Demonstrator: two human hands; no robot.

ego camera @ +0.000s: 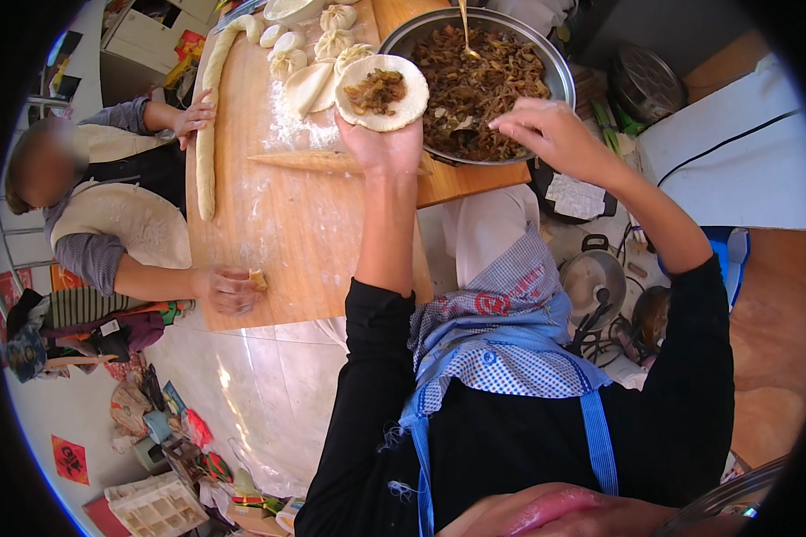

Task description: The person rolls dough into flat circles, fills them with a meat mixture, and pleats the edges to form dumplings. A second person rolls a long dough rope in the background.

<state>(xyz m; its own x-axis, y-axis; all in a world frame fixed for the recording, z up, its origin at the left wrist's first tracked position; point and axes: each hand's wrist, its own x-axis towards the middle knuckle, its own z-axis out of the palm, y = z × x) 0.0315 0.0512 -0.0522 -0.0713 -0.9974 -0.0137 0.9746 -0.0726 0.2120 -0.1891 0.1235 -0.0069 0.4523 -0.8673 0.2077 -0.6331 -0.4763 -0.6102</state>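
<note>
A round dough wrapper lies flat on my left hand, with a heap of cooked brown filling at its centre. My right hand is held over the near right part of a wide metal pan of the same filling, fingers bent together; whether they pinch anything cannot be told. A golden spoon stands in the filling at the pan's far side. Folded dough wrappers and several pleated buns sit beyond my left hand. A wooden rolling pin passes behind my left wrist.
Across the wooden board, a co-worker rests one hand by a long dough rope and holds a small piece in the other. Flour dusts the board. A lidded pan and cables are at the lower right, beyond the board.
</note>
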